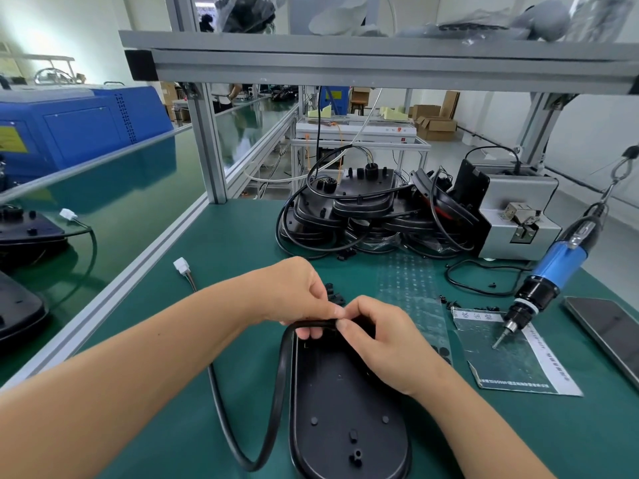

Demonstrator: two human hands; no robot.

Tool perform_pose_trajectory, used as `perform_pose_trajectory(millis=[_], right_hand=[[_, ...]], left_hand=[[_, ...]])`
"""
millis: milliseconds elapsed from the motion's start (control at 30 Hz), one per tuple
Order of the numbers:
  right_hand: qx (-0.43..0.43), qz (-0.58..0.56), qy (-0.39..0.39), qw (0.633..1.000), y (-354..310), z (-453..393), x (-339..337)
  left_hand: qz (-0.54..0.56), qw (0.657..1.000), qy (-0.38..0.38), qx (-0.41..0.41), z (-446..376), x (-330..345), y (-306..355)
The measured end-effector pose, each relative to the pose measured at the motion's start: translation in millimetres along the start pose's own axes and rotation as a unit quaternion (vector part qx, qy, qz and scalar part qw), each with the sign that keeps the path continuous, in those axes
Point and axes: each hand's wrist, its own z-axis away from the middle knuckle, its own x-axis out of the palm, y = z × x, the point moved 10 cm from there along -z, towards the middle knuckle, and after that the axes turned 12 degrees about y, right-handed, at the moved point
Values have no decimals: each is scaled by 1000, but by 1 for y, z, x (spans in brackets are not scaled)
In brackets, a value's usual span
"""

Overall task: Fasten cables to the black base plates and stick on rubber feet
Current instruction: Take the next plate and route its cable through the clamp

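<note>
A black oval base plate (345, 406) lies on the green mat in front of me, inner side up. A thick black cable (276, 392) loops along its left side and bends over its far end. My left hand (294, 292) pinches the cable at that far end. My right hand (377, 340) pinches the same stretch from the right, its fingers curled over the plate's top edge. The cable's white connector (181, 264) lies on the mat to the left. A clear sheet of rubber feet (411, 295) lies just right of my hands.
A pile of black base plates with cables (366, 216) fills the back of the mat. A blue electric screwdriver (549, 271) hangs at right above a plastic bag (508, 354). A grey screw feeder (515, 216) stands behind it. A phone (608, 333) lies at far right. Small black clips (337, 295) sit behind my hands.
</note>
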Motion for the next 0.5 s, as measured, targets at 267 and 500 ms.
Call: perform_pose_trajectory(millis=[267, 500], right_hand=[[-18, 26, 8, 999, -3, -1, -1], [-26, 12, 0, 1000, -7, -3, 1]], left_hand=[[33, 996, 73, 42, 13, -10, -7], [-48, 947, 183, 259, 33, -14, 15]])
